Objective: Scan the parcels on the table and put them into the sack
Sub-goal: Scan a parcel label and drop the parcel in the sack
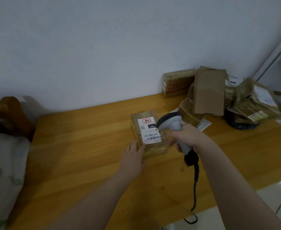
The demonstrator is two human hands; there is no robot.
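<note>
One parcel (150, 132) touches left hand (133, 157); right hand (188, 136) grips one scanner (171, 121).

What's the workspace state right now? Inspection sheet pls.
Surface: wooden table, glossy.
Job's things: parcel flat mid-table, label up; pile of parcels at far right; sack off the left edge.
Clutter: nothing seen.
Hands: left hand has straight fingers touching the parcel's near corner; right hand grips the scanner, aimed at the label.
Cables: cord hangs from the scanner over the near edge.
Surroundings: white wall behind; wooden chair at left; tiled floor at right.
</note>
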